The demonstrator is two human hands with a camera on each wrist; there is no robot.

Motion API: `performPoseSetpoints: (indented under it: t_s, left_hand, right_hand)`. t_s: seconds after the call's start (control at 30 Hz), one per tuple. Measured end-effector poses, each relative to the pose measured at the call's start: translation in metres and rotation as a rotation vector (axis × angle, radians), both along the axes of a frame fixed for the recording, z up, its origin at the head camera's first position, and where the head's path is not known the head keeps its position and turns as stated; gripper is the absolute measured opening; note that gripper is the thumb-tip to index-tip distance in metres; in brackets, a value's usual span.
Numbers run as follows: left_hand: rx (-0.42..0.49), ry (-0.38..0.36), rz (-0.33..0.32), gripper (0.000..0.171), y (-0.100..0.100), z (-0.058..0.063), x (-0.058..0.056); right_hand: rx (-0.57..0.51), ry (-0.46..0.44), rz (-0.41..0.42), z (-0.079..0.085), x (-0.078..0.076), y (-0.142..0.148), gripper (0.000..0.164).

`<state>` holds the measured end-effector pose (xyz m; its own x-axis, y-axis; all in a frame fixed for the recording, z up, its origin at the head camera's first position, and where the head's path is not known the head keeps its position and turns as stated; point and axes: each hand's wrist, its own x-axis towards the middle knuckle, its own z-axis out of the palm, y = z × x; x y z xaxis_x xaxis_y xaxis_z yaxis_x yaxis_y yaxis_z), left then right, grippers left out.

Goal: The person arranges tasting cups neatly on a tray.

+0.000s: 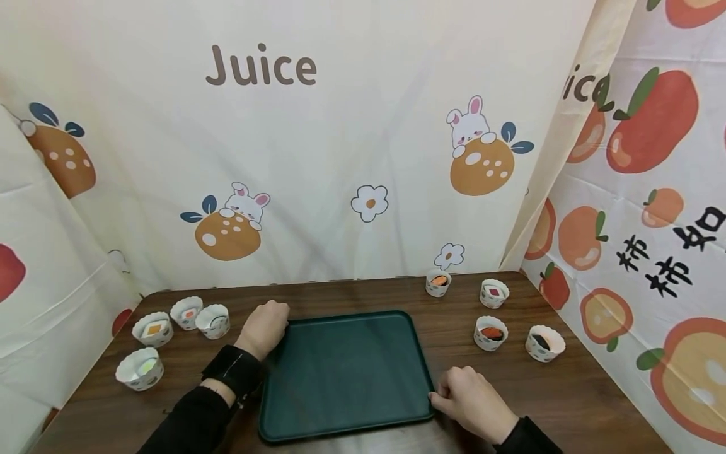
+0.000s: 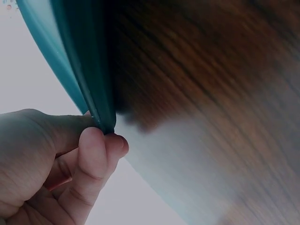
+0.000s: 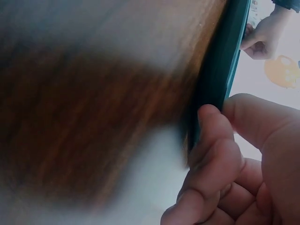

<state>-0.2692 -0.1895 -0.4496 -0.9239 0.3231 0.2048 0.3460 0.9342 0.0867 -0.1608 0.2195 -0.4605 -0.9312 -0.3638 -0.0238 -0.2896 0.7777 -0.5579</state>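
A dark green rectangular tray (image 1: 346,378) lies in the middle of the brown wooden table, its surface bare. My left hand (image 1: 265,328) is at the tray's far left corner. In the left wrist view, thumb and fingers of that hand (image 2: 61,159) pinch the tray's rim (image 2: 91,79). Near the front right corner is my right hand (image 1: 471,400). Its thumb and curled fingers grip the tray edge (image 3: 222,56) from both sides in the right wrist view, where the left hand (image 3: 265,37) also shows across the tray.
Left of the tray stand several scalloped paper cups (image 1: 140,369) with small sushi-like pieces inside. More such cups (image 1: 490,333) stand on the right, one (image 1: 438,283) near the table's back edge. Printed cloth (image 1: 363,139) hangs behind the table (image 1: 351,293) and along both sides.
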Motion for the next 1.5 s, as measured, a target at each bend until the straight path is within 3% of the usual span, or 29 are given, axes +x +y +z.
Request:
performPoseSetpoints:
  t_s: [0.3,0.53,0.67,1.0,1.23,1.37,1.5]
  left_hand:
    - [-0.001,0.086,-0.032,0.015,0.008,-0.005,0.0]
    - [-0.001,0.073,-0.011,0.012,0.007,-0.006,-0.001]
    - [0.043,0.036,0.012,0.011,0.006,-0.006,-0.001]
    - [0.159,-0.044,0.094,0.012,-0.004,-0.002,0.011]
    - [0.157,0.076,0.177,0.021,-0.025,0.015,0.025]
    - [0.182,0.128,0.274,0.028,-0.042,0.029,0.04]
    - [0.234,0.164,0.356,0.04,-0.06,0.035,0.05]
  right_hand:
    - [0.012,-0.024,-0.027,-0.001,0.001,0.009,0.047]
    - [0.01,-0.015,-0.021,0.0,0.001,0.009,0.047]
    - [0.016,-0.014,-0.024,-0.001,0.001,0.009,0.046]
    - [0.011,-0.005,-0.007,-0.001,0.001,0.012,0.042]
    - [0.002,-0.015,-0.007,0.009,0.0,0.016,0.041]
    - [0.003,0.045,-0.036,0.019,-0.002,0.016,0.04]
    - [-0.015,0.1,-0.044,0.032,-0.004,0.013,0.037]
